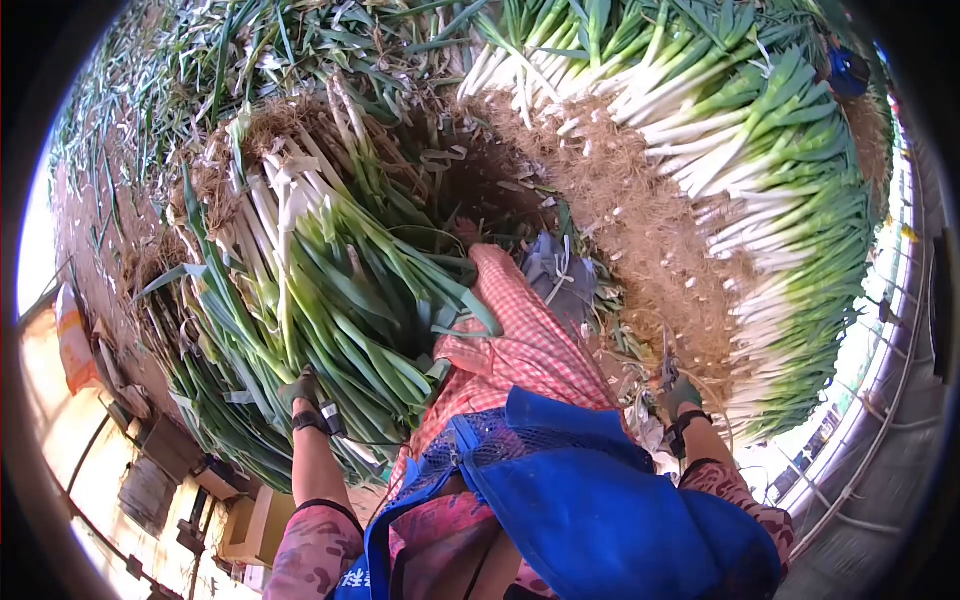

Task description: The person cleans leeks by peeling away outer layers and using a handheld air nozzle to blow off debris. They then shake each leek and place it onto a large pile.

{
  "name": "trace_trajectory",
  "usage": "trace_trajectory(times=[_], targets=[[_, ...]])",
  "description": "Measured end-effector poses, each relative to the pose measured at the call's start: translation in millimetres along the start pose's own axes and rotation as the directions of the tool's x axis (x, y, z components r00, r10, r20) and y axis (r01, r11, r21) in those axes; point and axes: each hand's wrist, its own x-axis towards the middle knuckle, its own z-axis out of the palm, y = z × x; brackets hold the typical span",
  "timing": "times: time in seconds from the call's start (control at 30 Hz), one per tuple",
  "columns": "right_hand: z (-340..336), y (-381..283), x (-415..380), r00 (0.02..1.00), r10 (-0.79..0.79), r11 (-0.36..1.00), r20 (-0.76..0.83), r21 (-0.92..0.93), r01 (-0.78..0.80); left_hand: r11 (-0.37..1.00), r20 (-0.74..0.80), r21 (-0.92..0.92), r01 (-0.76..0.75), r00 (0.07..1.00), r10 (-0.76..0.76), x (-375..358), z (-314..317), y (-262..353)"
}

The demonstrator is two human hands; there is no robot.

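Note:
A big pile of long green onions [340, 270] lies on my left, roots pointing away from me and leaves towards me. My left hand [298, 388], in a dark glove, is closed around the leaves of a green onion [284, 265] at the near side of this pile. On the right, my gloved right hand [684, 396] is closed around a small tool with a thin metal end [667, 362], whose exact kind I cannot make out. That hand is beside the roots of a long curved row of trimmed green onions [740, 190].
Loose leaves and scraps [230, 60] cover the ground at the back left. Dry roots [640, 210] lie along the inside of the curved row. A grey-blue bundle tied with string [562, 278] is beside my checked-cloth leg [520, 320]. Boxes [252, 525] stand at the lower left.

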Motion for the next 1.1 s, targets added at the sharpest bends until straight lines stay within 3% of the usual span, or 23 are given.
trace_trajectory(times=[0.07, 0.13, 0.27, 0.43, 0.53, 0.7, 0.8, 0.87, 1.0, 1.1], targets=[[40.1, 6.1, 10.9, 0.996, 0.029, 0.999, 0.081, 0.040, -0.032, 0.998, -0.004, 0.031, -0.048, 0.999, 0.048, -1.0, 0.6, 1.5], [83.4, 6.7, 24.4, 0.993, -0.005, 0.996, 0.118, 0.084, -0.005, 0.974, -0.064, 0.182, -0.137, 0.986, 0.151, -7.9, 0.9, 5.4], [93.7, -35.8, -8.4, 0.984, -0.150, 0.970, 0.096, 0.205, 0.127, 0.919, -0.111, 0.388, -0.073, 0.986, 0.125, -8.8, 2.4, 18.6], [101.9, -64.9, -12.7, 0.957, -0.290, 0.917, -0.001, 0.287, 0.278, 0.942, -0.033, 0.332, -0.043, 0.998, 0.057, -12.3, -2.3, 22.9], [84.6, -71.0, -18.3, 0.952, -0.306, 0.941, 0.023, 0.160, 0.299, 0.950, -0.004, 0.307, -0.056, 0.998, 0.060, -22.1, -4.4, 32.3], [79.7, -45.5, 62.0, 0.872, -0.411, 0.905, -0.264, -0.232, 0.356, 0.927, 0.049, 0.364, -0.085, 0.996, 0.071, 5.5, -4.0, 17.7], [45.4, -40.3, 92.3, 0.800, -0.411, 0.909, -0.437, -0.255, 0.328, 0.982, 0.125, 0.175, -0.068, 0.991, 0.046, 46.6, -6.3, -16.1], [17.9, -48.7, 109.9, 0.794, -0.409, 0.907, -0.450, -0.295, 0.300, 0.999, 0.176, -0.011, -0.030, 0.984, 0.032, 55.3, -9.2, -26.2], [-27.5, -107.9, 120.3, 0.904, -0.250, 0.968, -0.347, -0.103, 0.228, 0.987, 0.214, -0.158, 0.007, 0.976, 0.027, 22.6, -17.2, -16.3], [-4.8, -150.0, 206.8, 0.906, -0.208, 0.922, -0.370, 0.235, 0.307, 0.974, 0.209, -0.222, -0.042, 0.974, 0.090, 23.4, -26.6, -30.8]])
